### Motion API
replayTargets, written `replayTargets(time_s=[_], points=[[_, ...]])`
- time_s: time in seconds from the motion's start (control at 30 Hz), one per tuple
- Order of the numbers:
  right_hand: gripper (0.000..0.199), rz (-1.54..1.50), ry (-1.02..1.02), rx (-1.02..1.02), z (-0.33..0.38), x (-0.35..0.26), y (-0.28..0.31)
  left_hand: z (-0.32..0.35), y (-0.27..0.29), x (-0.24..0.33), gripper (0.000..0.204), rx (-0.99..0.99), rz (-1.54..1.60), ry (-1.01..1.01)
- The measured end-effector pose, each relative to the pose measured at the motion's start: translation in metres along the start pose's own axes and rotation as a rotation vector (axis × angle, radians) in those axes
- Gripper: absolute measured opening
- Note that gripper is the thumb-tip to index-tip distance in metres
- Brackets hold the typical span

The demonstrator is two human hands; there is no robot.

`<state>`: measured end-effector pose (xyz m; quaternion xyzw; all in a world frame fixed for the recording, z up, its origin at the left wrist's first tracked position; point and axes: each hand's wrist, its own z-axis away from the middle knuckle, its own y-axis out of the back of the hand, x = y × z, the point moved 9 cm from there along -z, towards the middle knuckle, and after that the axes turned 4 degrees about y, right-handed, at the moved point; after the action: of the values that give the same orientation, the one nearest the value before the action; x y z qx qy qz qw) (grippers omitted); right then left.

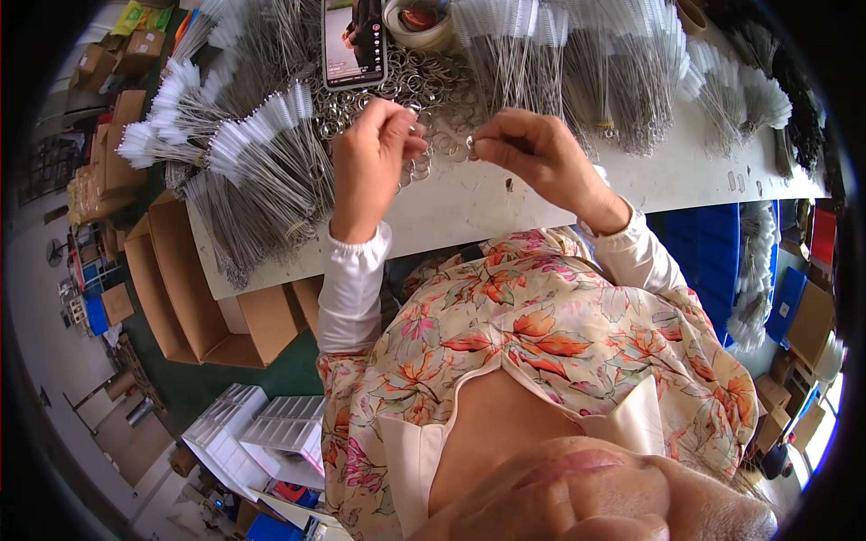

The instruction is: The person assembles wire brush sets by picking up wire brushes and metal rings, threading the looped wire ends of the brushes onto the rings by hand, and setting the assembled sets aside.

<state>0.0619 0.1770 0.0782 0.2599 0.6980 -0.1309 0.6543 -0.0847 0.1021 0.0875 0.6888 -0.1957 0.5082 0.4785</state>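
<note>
Over the near part of the white table point(451, 209), both my hands are raised with their fingers drawn in. My right hand point(546, 160) pinches a small shiny metal ring point(471, 148) between thumb and forefinger. To its left, my left hand point(370, 167) is closed, thumb against the fingers; a tiny glint shows at its fingertips, too small to name. Beyond and between the hands spreads a pile of loose metal rings point(437, 90). Bundles of wire-handled brushes with white bristles lie left point(262, 149) and right point(514, 59) of the pile.
A phone point(354, 50) with a lit screen stands at the pile's far side, beside a round bowl-like container point(420, 27). More brushes point(744, 90) lie at the far right. Open cardboard boxes point(203, 298) are at the left below the table, and blue bins point(704, 261) at the right.
</note>
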Motion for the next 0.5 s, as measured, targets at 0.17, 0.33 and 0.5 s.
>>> replayTargets(time_s=[0.17, 0.33, 0.5], points=[[0.019, -0.247, -0.113, -0.037, -0.005, -0.002, -0.008, 0.024, -0.033, 0.019, 0.025, -0.319, 0.164, 0.036], [0.019, -0.302, -0.233, -0.125, 0.002, 0.002, -0.020, 0.029, -0.030, 0.013, 0.021, -0.251, 0.322, 0.045], [0.010, -0.019, 0.320, 0.036, 0.010, -0.039, -0.021, 0.035, -0.036, -0.012, 0.016, -0.223, 0.922, 0.227]])
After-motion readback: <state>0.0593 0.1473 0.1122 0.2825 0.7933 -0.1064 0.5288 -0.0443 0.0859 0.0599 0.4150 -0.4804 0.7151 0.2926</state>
